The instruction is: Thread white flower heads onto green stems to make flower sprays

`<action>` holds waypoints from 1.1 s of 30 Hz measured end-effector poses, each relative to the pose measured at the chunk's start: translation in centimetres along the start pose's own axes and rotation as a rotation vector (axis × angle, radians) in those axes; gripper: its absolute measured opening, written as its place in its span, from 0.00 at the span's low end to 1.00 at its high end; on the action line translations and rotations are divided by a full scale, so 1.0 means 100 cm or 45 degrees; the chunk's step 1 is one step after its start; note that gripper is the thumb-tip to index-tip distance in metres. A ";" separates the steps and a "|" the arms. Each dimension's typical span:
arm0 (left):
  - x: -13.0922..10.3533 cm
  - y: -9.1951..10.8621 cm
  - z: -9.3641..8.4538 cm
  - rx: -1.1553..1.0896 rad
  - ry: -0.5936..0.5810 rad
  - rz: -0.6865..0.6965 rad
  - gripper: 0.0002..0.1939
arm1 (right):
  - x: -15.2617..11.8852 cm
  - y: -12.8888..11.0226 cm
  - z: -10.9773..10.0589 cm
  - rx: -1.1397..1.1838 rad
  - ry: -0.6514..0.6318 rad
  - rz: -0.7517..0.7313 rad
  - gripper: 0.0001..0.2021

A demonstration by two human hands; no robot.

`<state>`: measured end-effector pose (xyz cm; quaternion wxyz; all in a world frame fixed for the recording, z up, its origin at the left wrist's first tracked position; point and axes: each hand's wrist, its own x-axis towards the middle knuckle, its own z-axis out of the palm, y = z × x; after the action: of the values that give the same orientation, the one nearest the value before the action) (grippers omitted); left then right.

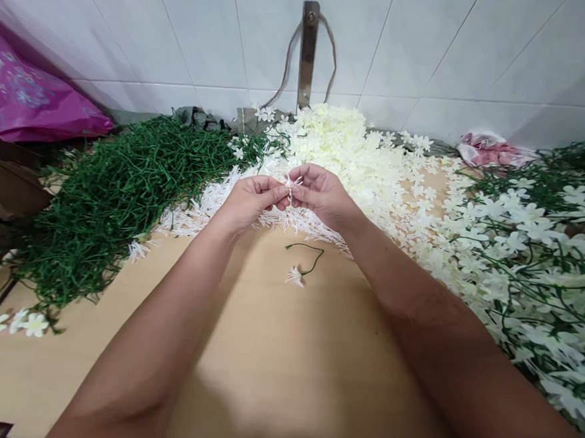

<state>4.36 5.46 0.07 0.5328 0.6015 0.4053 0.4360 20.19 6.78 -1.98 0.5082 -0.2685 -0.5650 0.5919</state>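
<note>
left hand [252,200], right hand [321,193] pinch white sprig [290,191] above counter [282,353], toward far edge; likely light, soft, easily bent; best held at base.

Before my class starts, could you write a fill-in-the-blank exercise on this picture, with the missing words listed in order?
1. The left hand and right hand together hold a small piece whose colour is ____.
2. The thin stem lying by the loose white tuft is coloured ____.
3. The magenta bag sits toward the person's ____ side.
4. The wall behind the upright bar is covered with ____.

Missing words: white; green; left; tiles.
</note>
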 end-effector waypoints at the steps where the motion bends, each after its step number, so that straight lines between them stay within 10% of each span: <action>1: 0.000 0.000 -0.001 0.013 -0.002 -0.009 0.21 | 0.000 0.001 -0.001 0.027 -0.011 0.023 0.21; 16: -0.047 -0.036 0.009 1.310 -0.242 0.100 0.07 | -0.005 0.004 -0.008 0.422 -0.102 0.255 0.14; 33: -0.032 -0.043 0.007 0.062 0.355 -0.027 0.09 | -0.033 0.034 0.008 0.417 -0.009 0.389 0.17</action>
<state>4.02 2.61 -4.58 0.4612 0.5434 0.4922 0.4998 19.55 4.04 -5.89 0.4474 -0.2627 -0.4161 0.7468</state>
